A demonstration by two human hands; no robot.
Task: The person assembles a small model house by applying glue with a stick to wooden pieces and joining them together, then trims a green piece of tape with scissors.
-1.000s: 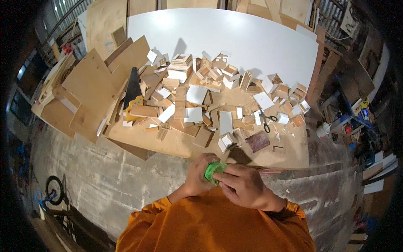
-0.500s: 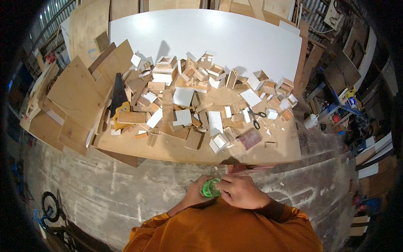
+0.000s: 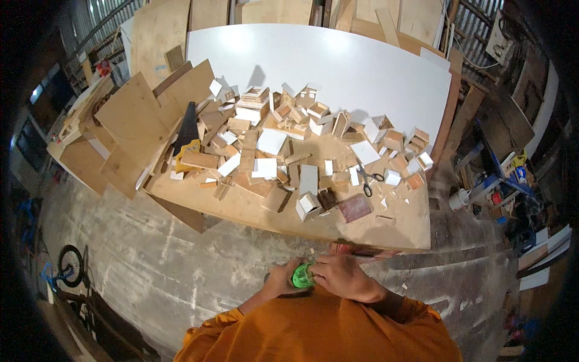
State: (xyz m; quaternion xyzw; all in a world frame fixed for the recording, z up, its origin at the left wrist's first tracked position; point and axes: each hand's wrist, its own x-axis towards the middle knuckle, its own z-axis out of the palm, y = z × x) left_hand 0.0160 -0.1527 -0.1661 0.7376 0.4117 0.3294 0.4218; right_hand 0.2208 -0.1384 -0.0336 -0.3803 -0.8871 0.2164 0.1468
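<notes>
My left hand [image 3: 281, 280] is wrapped around the left side of a small, round, see-through green container [image 3: 301, 276], held close to my body just off the table's front edge. Against the container's upper right side are the curled, closed fingers of my right hand [image 3: 345, 277]; whether they pinch a separate small part there is hidden. The container's lower part cannot be seen behind my hands and orange clothing.
Before me stands a wooden table [image 3: 386, 236] strewn with small wood boxes and offcuts. On it lie black-handled scissors [image 3: 367, 179], a reddish block [image 3: 356, 207] and a handsaw [image 3: 187, 134]. A white panel [image 3: 319, 57] rises behind; plywood sheets [image 3: 129, 114] lean at left.
The view has shifted, so the table appears slightly tilted and farther right. Both hands stay at the green container, with the right fingers slightly moved at its rim.
</notes>
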